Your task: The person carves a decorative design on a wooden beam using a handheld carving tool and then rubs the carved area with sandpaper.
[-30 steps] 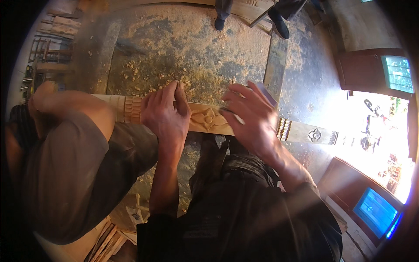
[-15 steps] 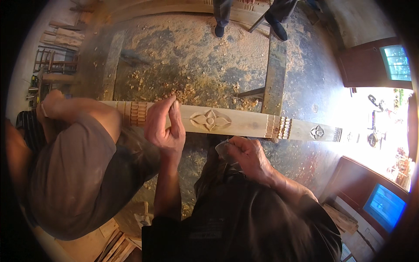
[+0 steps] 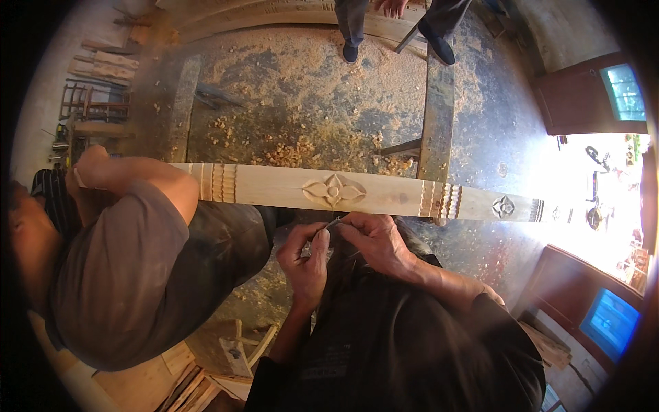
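A long pale carved wooden beam (image 3: 274, 186) runs across in front of me, with a four-petalled flower in relief and bands of grooves. On its near side my left hand (image 3: 305, 264) and my right hand (image 3: 379, 242) meet, fingertips almost touching. Both pinch a small thin greyish piece (image 3: 333, 223) between them; its kind is too small to make out. The fingers of both hands are closed, and neither hand is on the beam.
At my left another person (image 3: 123, 254) sits close to the beam's left end. Wood shavings (image 3: 295, 152) litter the floor beyond. A wooden trestle plank (image 3: 437, 117) stands across the far side, near a standing person's legs (image 3: 351, 27). Scrap wood (image 3: 189, 391) lies at lower left.
My left hand has come down from over the beam toward my right hand. The thin piece, earlier in my right hand alone, is now between both. A hand has appeared near the far person's legs.
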Action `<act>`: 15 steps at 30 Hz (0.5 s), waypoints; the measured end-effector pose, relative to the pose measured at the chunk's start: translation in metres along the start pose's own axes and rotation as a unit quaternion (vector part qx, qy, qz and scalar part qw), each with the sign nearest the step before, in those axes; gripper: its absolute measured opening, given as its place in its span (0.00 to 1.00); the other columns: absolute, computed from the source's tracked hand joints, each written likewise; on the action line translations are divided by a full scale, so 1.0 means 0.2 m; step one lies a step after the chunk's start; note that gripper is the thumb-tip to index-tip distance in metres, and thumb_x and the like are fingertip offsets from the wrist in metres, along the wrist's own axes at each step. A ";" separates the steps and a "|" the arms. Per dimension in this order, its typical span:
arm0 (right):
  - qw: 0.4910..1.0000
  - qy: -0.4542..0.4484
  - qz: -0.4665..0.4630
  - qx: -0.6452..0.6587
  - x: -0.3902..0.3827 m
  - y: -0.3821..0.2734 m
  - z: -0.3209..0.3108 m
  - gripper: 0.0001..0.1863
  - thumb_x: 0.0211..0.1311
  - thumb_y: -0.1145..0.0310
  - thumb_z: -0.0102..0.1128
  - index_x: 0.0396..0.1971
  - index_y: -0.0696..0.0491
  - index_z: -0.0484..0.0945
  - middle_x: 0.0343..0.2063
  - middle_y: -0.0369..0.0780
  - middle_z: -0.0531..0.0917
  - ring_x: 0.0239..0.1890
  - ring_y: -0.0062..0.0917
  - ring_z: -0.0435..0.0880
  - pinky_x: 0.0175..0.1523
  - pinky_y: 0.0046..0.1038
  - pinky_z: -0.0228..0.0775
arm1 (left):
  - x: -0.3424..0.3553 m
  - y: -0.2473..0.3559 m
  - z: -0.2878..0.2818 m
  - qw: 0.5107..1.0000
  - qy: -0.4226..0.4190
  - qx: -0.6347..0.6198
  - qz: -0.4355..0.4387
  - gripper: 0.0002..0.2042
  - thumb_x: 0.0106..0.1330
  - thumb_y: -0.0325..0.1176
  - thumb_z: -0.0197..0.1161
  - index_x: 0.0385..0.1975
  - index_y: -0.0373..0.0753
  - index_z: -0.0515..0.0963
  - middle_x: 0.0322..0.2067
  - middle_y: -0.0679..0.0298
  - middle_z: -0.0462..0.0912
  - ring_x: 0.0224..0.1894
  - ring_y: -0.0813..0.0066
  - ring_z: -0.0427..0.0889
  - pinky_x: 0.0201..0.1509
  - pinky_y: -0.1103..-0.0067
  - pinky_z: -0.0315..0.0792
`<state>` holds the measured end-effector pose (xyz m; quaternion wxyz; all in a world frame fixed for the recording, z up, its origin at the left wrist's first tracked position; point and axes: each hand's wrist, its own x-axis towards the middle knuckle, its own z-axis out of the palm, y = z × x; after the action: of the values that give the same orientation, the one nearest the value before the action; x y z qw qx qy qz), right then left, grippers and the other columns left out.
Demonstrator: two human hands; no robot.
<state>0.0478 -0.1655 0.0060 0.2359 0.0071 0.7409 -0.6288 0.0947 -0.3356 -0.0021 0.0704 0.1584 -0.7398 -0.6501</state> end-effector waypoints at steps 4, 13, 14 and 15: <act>1.000 -0.011 -0.004 0.012 0.00 0.01 0.01 0.12 0.84 0.66 0.68 0.46 0.61 0.90 0.24 0.36 0.82 0.29 0.13 0.75 0.33 0.30 0.70 | 0.06 0.08 -0.01 0.995 -0.055 0.057 0.067 0.04 0.79 0.23 0.72 0.42 0.28 0.88 0.36 0.68 0.85 0.37 0.85 0.78 0.42 0.82 0.72; 0.997 0.006 -0.054 -0.061 -0.07 0.04 -0.08 0.09 0.82 0.71 0.68 0.51 0.58 0.91 0.30 0.43 0.91 0.32 0.27 0.90 0.37 0.32 0.81 | 0.06 0.11 -0.02 0.999 -0.048 0.004 -0.012 0.05 0.80 0.22 0.73 0.46 0.26 0.90 0.38 0.70 0.88 0.40 0.86 0.80 0.44 0.84 0.73; 0.994 0.012 -0.068 -0.083 -0.07 0.04 -0.09 0.08 0.81 0.72 0.69 0.51 0.58 0.91 0.31 0.46 0.93 0.33 0.31 0.94 0.39 0.34 0.83 | 0.07 0.11 -0.03 0.999 -0.045 -0.002 -0.022 0.05 0.80 0.23 0.73 0.46 0.26 0.90 0.38 0.69 0.89 0.40 0.86 0.81 0.45 0.82 0.74; 0.987 0.025 -0.109 -0.114 -0.07 0.07 -0.10 0.08 0.78 0.73 0.70 0.51 0.58 0.92 0.34 0.47 0.93 0.35 0.35 0.95 0.40 0.35 0.85 | 0.07 0.12 -0.02 0.999 -0.043 -0.009 -0.033 0.06 0.81 0.25 0.72 0.46 0.26 0.90 0.37 0.68 0.89 0.41 0.85 0.81 0.46 0.80 0.76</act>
<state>0.0579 -0.1397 0.0007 0.1467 -0.0844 0.8098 -0.5617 0.0800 -0.3424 0.0199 0.0188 0.1539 -0.7309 -0.6646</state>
